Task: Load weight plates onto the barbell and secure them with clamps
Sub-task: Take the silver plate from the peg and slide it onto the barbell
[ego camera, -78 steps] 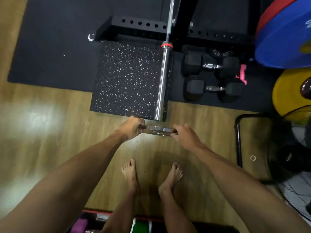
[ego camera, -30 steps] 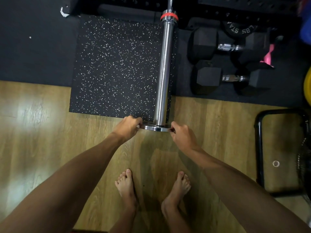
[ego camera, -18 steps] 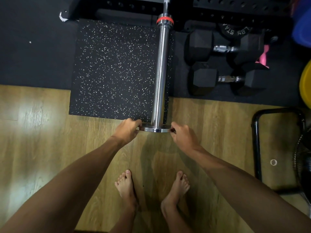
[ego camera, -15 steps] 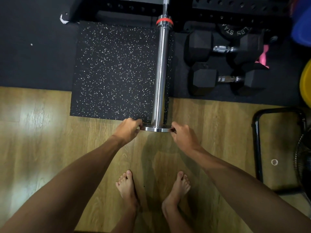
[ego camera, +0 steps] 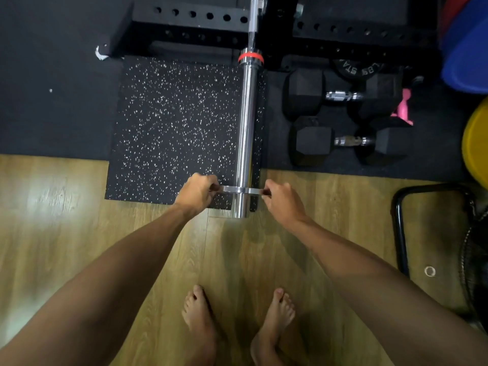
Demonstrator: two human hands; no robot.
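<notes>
The floor is wood-grain boards point(ego camera: 66, 233) across the near half, with a dark rubber mat point(ego camera: 52, 101) covering the far half toward 12 o'clock. A black tile speckled with white point(ego camera: 179, 128) lies on top, its near edge overlapping the boards. At 12 o'clock a black rack frame with rows of holes point(ego camera: 200, 17) crosses the view. At 2 o'clock two black hex dumbbells point(ego camera: 343, 120) lie side by side on the mat, with a small pink object point(ego camera: 402, 107) just beside them and a black plate with raised lettering point(ego camera: 356, 70) behind. A blue bumper plate point(ego camera: 467, 48) and a yellow one point(ego camera: 478, 143) stand at the right edge, near 2 and 3 o'clock. A black tubular frame point(ego camera: 398, 228) sits at 4 o'clock. Two bare feet point(ego camera: 237, 323) stand on the boards at 6 o'clock.

The chrome barbell sleeve point(ego camera: 245, 128) runs from a red collar band point(ego camera: 250, 57) at 12 o'clock down toward the viewer, over the right edge of the speckled tile. A thin metal weight plate point(ego camera: 239, 190), seen edge-on, is threaded on the sleeve near its free end, with a short length of sleeve showing on the near side. The left hand point(ego camera: 198, 192) grips the plate's rim at 9 o'clock, fingers curled round it; the right hand point(ego camera: 281, 200) pinches the rim at 3 o'clock. The sleeve passes between the two hands.
</notes>
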